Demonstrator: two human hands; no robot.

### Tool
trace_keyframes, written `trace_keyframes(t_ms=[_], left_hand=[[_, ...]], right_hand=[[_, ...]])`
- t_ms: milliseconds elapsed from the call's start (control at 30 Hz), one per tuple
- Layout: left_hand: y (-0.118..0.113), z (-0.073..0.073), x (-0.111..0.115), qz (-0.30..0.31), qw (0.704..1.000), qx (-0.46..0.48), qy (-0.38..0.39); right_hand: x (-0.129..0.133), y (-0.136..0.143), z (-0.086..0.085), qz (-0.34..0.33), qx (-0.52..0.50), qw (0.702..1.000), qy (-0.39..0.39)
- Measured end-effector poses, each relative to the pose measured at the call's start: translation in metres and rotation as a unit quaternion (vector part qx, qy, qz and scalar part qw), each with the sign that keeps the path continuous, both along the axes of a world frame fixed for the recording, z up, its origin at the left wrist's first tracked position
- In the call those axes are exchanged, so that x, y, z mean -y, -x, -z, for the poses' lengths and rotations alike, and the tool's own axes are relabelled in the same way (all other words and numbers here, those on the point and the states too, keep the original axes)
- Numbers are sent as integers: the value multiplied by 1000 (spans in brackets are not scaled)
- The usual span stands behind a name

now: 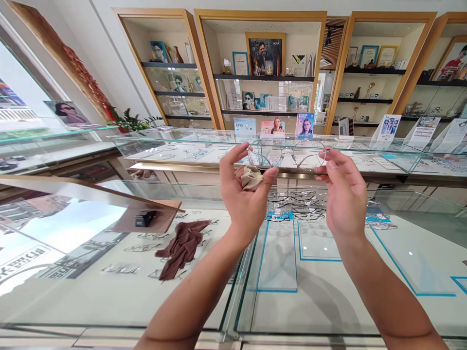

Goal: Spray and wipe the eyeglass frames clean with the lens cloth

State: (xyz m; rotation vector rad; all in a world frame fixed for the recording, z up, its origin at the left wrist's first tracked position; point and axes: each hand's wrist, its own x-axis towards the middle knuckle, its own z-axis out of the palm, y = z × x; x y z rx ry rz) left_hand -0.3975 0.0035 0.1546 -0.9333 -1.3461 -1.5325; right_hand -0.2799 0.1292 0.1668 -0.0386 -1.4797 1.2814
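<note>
A pair of thin-rimmed eyeglasses [307, 156] is held up in front of me, above the glass display case. My left hand [246, 189] grips the left side of the frame between thumb and fingers. A crumpled beige cloth [251, 178] is tucked in that same palm. On the other side, my right hand [345, 192] pinches the right edge of the eyeglasses with thumb and fingertips. Both lenses are clear, and the case behind shows through them. Below and to the left, a dark brown cloth [184, 248] lies rumpled on the glass top.
Rows of eyeglass frames [308, 204] lie inside the near case. A wooden tray [160, 221] with a small black box [145, 218] is on the left. Across from me runs another glass counter [204, 167] with upright cards [305, 125], and wooden shelves [199, 63] line the wall.
</note>
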Motion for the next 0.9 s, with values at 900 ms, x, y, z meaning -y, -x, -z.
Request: trace_keyframes(t_ms=[900], left_hand=[[26, 15, -12, 22, 994, -99, -27]], right_hand=[[-1, 4, 0, 14, -33, 998, -55]])
